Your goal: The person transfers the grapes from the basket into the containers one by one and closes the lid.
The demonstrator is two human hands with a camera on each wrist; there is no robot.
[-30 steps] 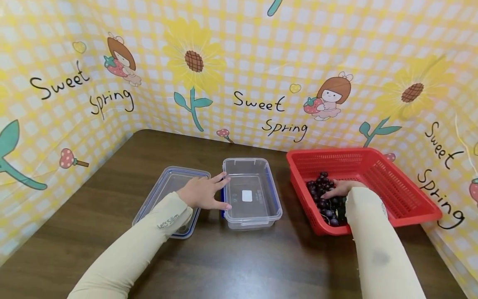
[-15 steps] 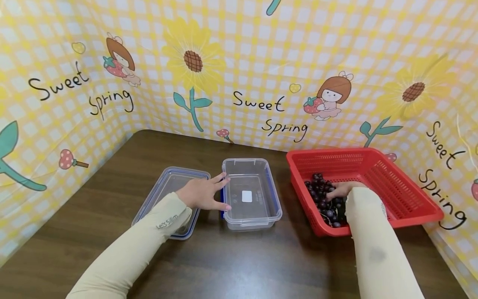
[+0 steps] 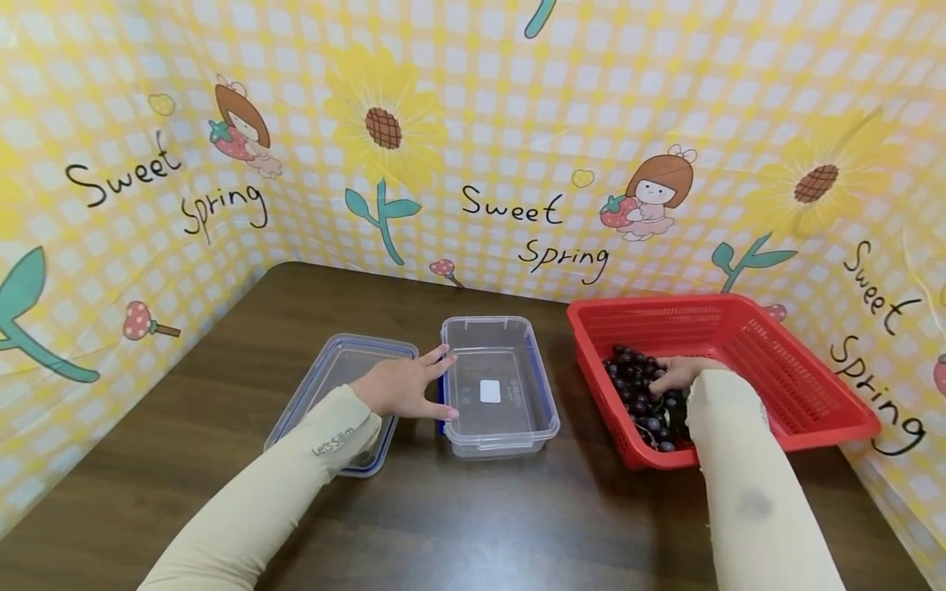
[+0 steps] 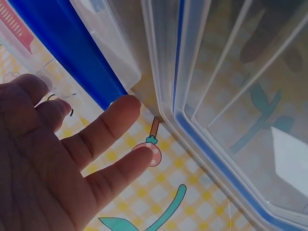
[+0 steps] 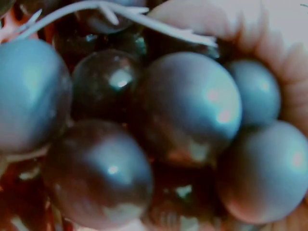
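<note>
My left hand (image 3: 399, 387) spreads its fingers at the left side of a clear plastic food container (image 3: 498, 419), fingertips on its rim. In the left wrist view these fingers (image 4: 113, 130) reach straight to the blue latch strip (image 4: 72, 43). Under my left wrist lies the container's lid (image 3: 325, 373), clear with a blue seal. My right hand (image 3: 683, 373) reaches down into a red basket (image 3: 813, 402) and grips dark purple grapes (image 3: 636, 386); some fingers are hidden. Up close, the right wrist view shows grapes (image 5: 187, 106) and a pale stem (image 5: 144, 19) against the palm.
A dark wooden table (image 3: 458, 525) carries everything. Behind and at both sides hangs a yellow checked cloth (image 3: 502, 123) with printed flowers and lettering. The basket's raised walls stand around the right hand, close to the cloth.
Within the basket my right hand has shifted slightly and the grapes beside it have moved a little. My left hand stays in place at the container; the head view has tilted slightly.
</note>
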